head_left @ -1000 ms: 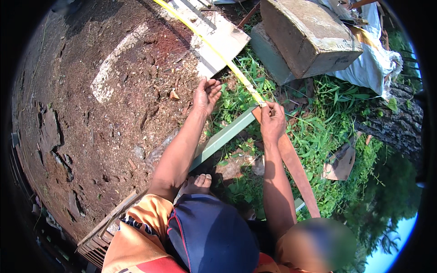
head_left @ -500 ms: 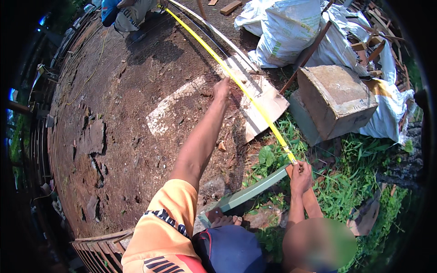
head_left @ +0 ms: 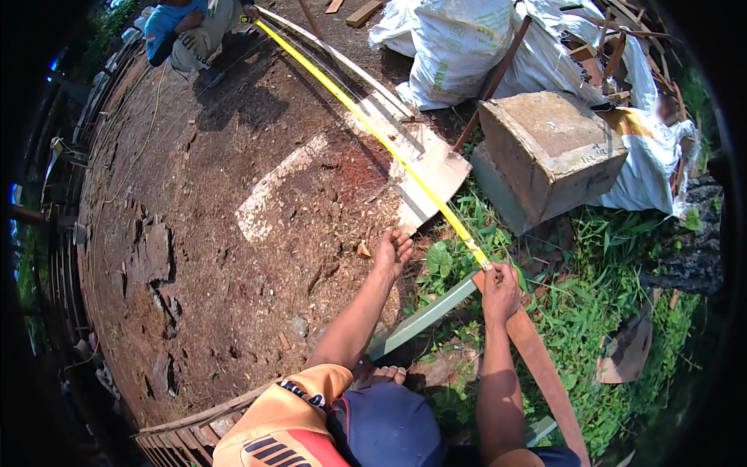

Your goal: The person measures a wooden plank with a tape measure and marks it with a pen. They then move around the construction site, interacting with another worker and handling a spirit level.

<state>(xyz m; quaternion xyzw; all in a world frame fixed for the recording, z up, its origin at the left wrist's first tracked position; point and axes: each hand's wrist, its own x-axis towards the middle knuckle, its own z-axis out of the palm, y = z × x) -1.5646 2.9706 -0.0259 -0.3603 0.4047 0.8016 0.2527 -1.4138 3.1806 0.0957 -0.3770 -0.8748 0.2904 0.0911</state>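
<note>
Pinching the near end of the yellow measuring tape (head_left: pixel 445 206) between thumb and fingers, the right hand (head_left: pixel 502 298) sits by the corner of the green beam (head_left: pixel 424 317) and the brown plank (head_left: pixel 538 358), its forearm rising nearly straight from the lower edge. The left hand (head_left: pixel 394 252) lies slack — fingers loosely spread, gripping nothing — near the pale board (head_left: pixel 436 171), across which the tape runs toward a co-worker (head_left: pixel 201 39). Compared with half a second ago, the left arm is drawn back from the tape, while the right hand keeps its pinch
</note>
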